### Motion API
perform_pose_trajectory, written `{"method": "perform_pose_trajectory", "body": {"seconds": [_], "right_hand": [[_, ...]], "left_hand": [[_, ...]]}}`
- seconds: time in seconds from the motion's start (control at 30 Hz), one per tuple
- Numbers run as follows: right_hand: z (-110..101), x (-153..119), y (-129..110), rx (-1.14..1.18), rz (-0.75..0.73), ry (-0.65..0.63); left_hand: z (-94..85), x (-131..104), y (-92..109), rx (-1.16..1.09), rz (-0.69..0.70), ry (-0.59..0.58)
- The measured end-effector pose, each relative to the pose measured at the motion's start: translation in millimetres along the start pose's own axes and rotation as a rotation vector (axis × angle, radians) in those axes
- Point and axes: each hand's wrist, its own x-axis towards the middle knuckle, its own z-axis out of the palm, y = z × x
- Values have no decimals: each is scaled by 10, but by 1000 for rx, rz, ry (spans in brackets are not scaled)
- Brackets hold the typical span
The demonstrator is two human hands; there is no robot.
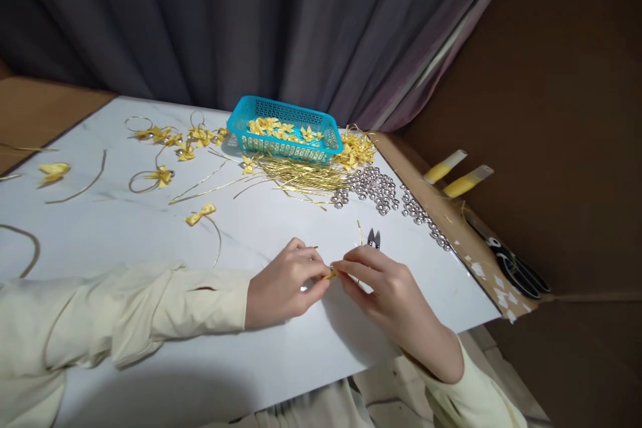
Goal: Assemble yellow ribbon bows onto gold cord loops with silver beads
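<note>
My left hand (288,284) and my right hand (384,287) meet low over the white tabletop, fingertips pinched together. Between them is a small yellow ribbon piece (330,274), mostly covered by the fingers, so its full shape is hidden. A short gold cord (360,233) pokes up behind my right hand; whether it joins the held piece I cannot tell. Just beyond that hand lie the dark blades of small snips (374,239), the rest out of sight. A yellow bow (200,214) with a cord tail rests on the table past my left hand.
At the back stands a blue basket (241,126) holding yellow bows. Gold cords (305,175) lie before it, with a yellow bow pile (357,148) and silver rings (374,188) to the right. Looped bows (161,176) are at left; black-handled scissors (516,271) and two yellow-filled tubes (469,182) at right.
</note>
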Motion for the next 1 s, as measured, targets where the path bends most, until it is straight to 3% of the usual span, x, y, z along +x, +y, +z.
{"method": "perform_pose_trajectory", "body": {"seconds": [0.23,0.6,1.0], "right_hand": [[-111,89,43,1,-28,-144],[-28,-6,-11,-168,-89,-8],[-87,19,-46,-140,-96,-77]], "left_hand": [[-8,-1,7,-37,2,-49],[-26,48,33,-225,-196,-106],[-24,58,58,-217,-207,-96]]}}
